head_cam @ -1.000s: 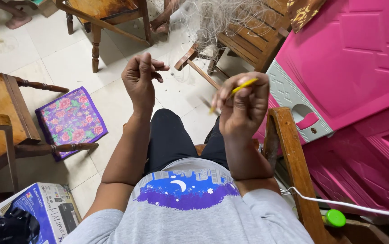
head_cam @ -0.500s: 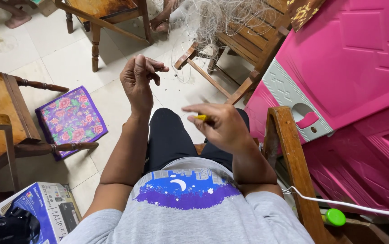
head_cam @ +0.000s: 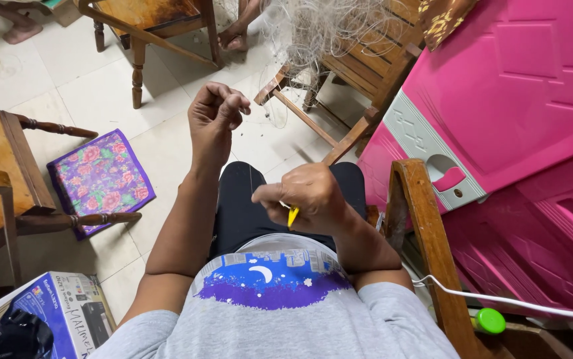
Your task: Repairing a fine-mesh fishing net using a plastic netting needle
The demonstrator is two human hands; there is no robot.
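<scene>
Left hand [head_cam: 214, 113] pinches thin line, raised over open floor [head_cam: 100, 86]; right hand [head_cam: 306, 199] grips a yellow netting needle [head_cam: 292, 216] near the wooden armrest [head_cam: 423, 219].

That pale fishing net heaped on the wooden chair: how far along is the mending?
Done: cannot tell; the tangled pale fishing net hides any finished stretch. In hand: the left hand is raised, pinching a thin line, and the right hand grips a small yellow tool near the lap. Left: most of the net lies bunched on the slatted wooden chair.
</scene>
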